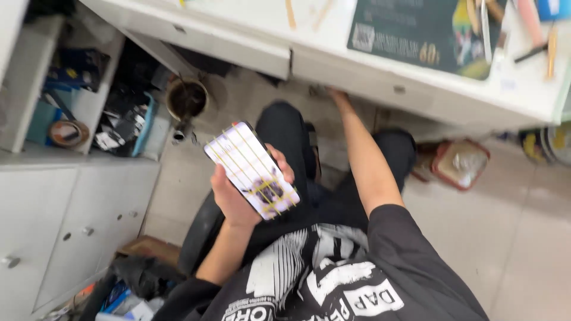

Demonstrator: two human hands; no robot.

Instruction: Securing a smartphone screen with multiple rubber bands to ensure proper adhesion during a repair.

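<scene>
My left hand (233,196) holds a smartphone (252,169) over my lap, its lit screen facing up with pale and yellow lines on it. My right arm stretches forward, and my right hand (336,95) reaches under the front edge of the white desk (333,65); its fingers are mostly hidden there, so I cannot tell what they touch. I am seated in dark trousers and a black printed shirt.
A dark green mat (416,30) and several tools lie on the desk top. A brown pot (186,99) stands on the floor under the desk. White cabinet drawers (65,232) are at left, cluttered shelves (77,89) above them. A red-rimmed container (461,163) sits on the floor at right.
</scene>
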